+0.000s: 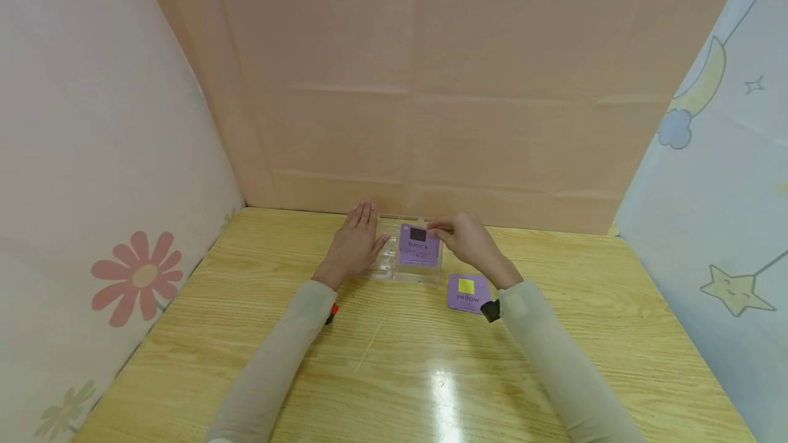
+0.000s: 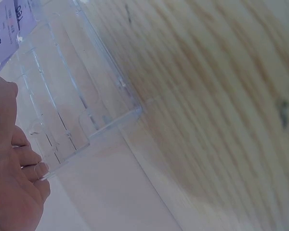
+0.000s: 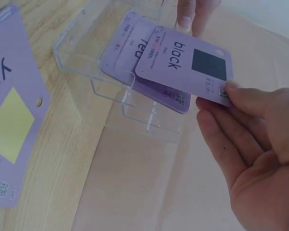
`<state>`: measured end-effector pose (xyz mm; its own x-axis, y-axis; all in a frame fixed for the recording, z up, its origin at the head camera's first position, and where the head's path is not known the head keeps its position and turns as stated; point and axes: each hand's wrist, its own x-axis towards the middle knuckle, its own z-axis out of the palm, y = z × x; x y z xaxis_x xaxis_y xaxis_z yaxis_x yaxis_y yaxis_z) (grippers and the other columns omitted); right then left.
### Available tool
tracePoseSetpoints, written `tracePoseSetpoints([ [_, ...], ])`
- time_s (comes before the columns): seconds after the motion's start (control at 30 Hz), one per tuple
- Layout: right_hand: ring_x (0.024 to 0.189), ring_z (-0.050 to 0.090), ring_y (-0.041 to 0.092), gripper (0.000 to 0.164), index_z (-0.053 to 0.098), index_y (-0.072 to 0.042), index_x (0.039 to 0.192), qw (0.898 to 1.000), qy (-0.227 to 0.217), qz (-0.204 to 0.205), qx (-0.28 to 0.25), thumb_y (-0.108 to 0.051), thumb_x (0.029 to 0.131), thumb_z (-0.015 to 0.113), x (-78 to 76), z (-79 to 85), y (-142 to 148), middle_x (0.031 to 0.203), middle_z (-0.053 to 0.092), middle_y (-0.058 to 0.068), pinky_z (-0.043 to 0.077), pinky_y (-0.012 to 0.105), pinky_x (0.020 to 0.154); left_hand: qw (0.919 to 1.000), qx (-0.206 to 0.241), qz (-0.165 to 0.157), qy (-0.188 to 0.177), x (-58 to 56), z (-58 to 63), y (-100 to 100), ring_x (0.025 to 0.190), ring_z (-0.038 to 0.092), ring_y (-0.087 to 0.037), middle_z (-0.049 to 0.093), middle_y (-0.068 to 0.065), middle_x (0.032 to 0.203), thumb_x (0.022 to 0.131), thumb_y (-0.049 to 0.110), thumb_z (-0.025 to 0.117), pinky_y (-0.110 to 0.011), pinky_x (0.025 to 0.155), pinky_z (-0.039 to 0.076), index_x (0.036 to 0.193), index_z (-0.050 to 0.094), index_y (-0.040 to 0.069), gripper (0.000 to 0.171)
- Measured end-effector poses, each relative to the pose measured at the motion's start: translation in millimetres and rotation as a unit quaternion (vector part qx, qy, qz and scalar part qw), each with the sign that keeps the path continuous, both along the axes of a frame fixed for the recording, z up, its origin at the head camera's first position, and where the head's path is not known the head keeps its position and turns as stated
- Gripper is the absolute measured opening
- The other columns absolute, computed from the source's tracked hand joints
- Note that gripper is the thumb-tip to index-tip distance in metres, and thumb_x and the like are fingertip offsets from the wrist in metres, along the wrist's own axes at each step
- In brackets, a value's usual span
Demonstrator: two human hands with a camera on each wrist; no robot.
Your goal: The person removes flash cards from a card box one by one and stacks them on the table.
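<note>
My right hand pinches the edge of a purple card printed "black" with a dark square, thumb above and fingers beneath. That card is tilted over a stepped clear plastic holder. Another purple card, its word partly covered, sits in the holder under it. At the holder's left side, my left hand lies with its fingers extended and thumb reaching over the plastic. The left wrist view has the fingertips at the edge of the holder, near its empty slots.
A purple "yellow" card lies flat on the wooden table, in front of the holder and to the right. Behind the holder rises a tan backdrop. Patterned white sheets stand along both sides.
</note>
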<state>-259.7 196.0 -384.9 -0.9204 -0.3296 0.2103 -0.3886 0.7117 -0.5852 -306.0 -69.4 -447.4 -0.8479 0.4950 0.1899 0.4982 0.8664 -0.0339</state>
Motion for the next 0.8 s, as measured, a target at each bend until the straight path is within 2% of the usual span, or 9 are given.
tracePoseSetpoints([
  [0.3, 0.091, 0.080, 0.029, 0.018, 0.080, -0.001, 0.114, 1.000, 0.002, -0.002, -0.030, -0.007, 0.102, 0.068, 2.1, 1.3, 3.4, 0.116, 0.079, 0.019, 0.066, 0.039, 0.077, 0.9999, 0.004, 0.003, -0.011, 1.7, 2.7, 1.1, 0.165, 0.017, -0.037, 0.017, -0.027, 0.173, 0.114, 0.048, 0.031, -0.046, 0.137, 0.014, 0.164, 0.017, -0.009, 0.076],
  [0.6, 0.094, 0.081, 0.029, 0.021, 0.080, -0.003, 0.117, 0.998, -0.019, -0.022, -0.059, -0.014, 0.101, 0.070, 6.6, 4.9, 10.1, 0.126, 0.077, 0.019, 0.067, 0.042, 0.083, 0.9999, 0.002, 0.005, -0.013, 2.2, 2.9, 0.7, 0.164, 0.019, -0.038, 0.017, -0.027, 0.173, 0.114, 0.047, 0.032, -0.047, 0.136, 0.015, 0.164, 0.016, -0.009, 0.077],
  [0.8, 0.095, 0.080, 0.032, 0.023, 0.079, -0.004, 0.119, 0.995, -0.041, -0.041, -0.079, -0.017, 0.101, 0.071, 9.3, 7.4, 17.2, 0.123, 0.078, 0.018, 0.067, 0.043, 0.085, 0.9998, -0.004, 0.005, -0.018, 0.9, 1.7, 0.4, 0.165, 0.016, -0.038, 0.015, -0.027, 0.174, 0.115, 0.048, 0.029, -0.047, 0.137, 0.014, 0.164, 0.014, -0.009, 0.077],
])
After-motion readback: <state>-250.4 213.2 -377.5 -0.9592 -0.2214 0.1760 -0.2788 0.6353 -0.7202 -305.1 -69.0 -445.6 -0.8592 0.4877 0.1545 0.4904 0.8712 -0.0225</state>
